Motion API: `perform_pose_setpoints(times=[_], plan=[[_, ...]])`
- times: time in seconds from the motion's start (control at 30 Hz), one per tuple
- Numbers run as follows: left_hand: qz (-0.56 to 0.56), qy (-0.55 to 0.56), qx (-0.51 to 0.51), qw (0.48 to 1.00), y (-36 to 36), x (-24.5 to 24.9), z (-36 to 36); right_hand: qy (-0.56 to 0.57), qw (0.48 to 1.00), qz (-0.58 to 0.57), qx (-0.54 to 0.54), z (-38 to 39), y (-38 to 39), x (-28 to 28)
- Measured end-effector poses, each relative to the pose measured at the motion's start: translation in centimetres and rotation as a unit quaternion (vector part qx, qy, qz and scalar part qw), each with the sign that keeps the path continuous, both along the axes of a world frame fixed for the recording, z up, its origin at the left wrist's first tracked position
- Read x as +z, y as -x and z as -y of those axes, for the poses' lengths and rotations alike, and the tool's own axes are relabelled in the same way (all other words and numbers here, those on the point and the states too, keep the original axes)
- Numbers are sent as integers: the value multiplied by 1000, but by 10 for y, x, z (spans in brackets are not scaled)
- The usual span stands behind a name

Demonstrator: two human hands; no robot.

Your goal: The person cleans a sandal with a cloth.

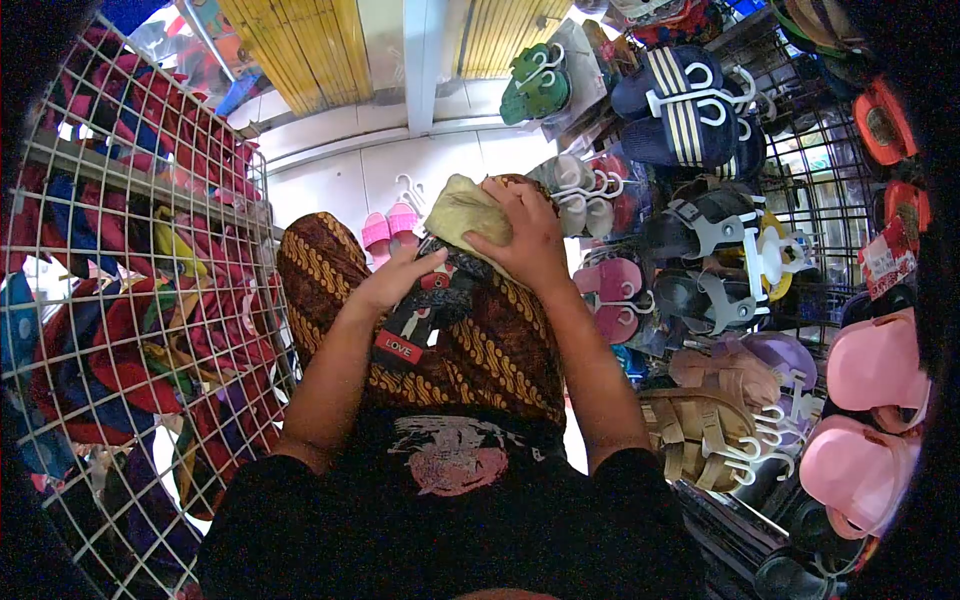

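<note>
My right hand (pixel 525 235) grips a pale yellow cloth (pixel 462 212), thumb on its near side and fingers over its top. Below the cloth, my left hand (pixel 395 280) is closed on a dark sandal (pixel 440 300) with a black strap and red details. A red tag marked "LOVE" (pixel 398 346) hangs at the sandal's near end. The cloth is against the sandal's far part, which it hides. Both hands are above my lap, over a brown and gold batik cloth (pixel 500 350).
At the left stands a white wire grid (pixel 150 270) with many colourful sandals behind it. Sandals on white hangers, among them a navy striped pair (pixel 675 110) and pink clogs (pixel 875 360), fill the right-hand rack. Pink sandals (pixel 390 225) lie ahead on the tiled floor (pixel 340 180).
</note>
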State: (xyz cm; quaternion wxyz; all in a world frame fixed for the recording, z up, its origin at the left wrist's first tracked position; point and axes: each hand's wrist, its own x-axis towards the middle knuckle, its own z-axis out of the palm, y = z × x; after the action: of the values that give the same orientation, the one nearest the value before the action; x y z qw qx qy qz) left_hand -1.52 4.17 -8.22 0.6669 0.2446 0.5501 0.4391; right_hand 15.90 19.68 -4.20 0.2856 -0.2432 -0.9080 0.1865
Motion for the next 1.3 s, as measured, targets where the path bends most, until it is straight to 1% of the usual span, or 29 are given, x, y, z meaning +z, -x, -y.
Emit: perform_pose_setpoints(times=[0.03, 0.07, 0.13, 0.17, 0.23, 0.33, 0.4, 0.47, 0.5, 0.6, 0.67, 0.73, 0.77, 0.8, 0.87, 0.97, 1.07, 1.1, 1.2, 1.23, 1.3], plan=[[-63, -29, 3, 998, -5, 4, 1, -6, 1000, 17, 5, 0, -1, 1], [-74, -39, 7, 996, -7, -1, 2, -12, 999, 34, 9, 1, 0, 2], [-97, -61, 17, 993, -11, -11, 2, -20, 999, 25, 24, 1, 0, 6], [-35, -40, 17, 998, -6, -14, 3, -25, 999, 21, 31, 1, -1, 7], [88, 3, 16, 996, 8, -6, 2, -27, 999, 0, 29, -2, -3, 6], [69, 59, 0, 996, 13, 10, 2, -38, 999, -6, 32, -2, -3, 7], [-50, 22, -29, 998, 7, -8, 0, -39, 999, 0, 34, -1, -1, 7], [-85, -14, -26, 996, -7, -16, 2, -33, 999, 11, 36, 0, -1, 8], [-70, -39, -23, 997, -7, 3, 2, -26, 999, 8, 28, -1, -1, 5], [26, 71, -8, 997, 11, 12, 3, -14, 1000, 2, 4, -4, -5, -3], [-11, 25, -2, 1000, 10, 12, 2, -16, 1000, 2, -11, -3, -6, -4], [-55, -18, -4, 998, 0, 4, 2, -32, 999, 22, 4, -3, -6, 0], [-119, -12, -87, 989, 5, -52, 0, -40, 999, 31, 11, -2, -5, 3], [-223, 33, -114, 968, -4, -30, -2, -30, 999, 27, 10, -1, -4, 4], [-156, -21, -34, 987, -12, -39, -1, -15, 1000, 19, 9, -2, -3, 7], [-6, -41, 9, 999, 4, -14, 0, -14, 1000, -5, -13, -3, -5, 2], [13, 13, 48, 999, 8, 16, 1, -7, 1000, -15, -18, -4, -6, 3], [-15, -10, 27, 999, 7, 17, 0, -9, 1000, -10, -14, -4, -6, 3], [-70, -71, 16, 995, -2, 2, -1, -14, 1000, 3, -7, -6, -6, 0], [-50, -86, 14, 995, -2, -3, -2, -14, 1000, 4, -7, -6, -6, 0], [-44, -85, 12, 995, -2, -8, -2, -11, 1000, 2, -4, -6, -5, -2]])
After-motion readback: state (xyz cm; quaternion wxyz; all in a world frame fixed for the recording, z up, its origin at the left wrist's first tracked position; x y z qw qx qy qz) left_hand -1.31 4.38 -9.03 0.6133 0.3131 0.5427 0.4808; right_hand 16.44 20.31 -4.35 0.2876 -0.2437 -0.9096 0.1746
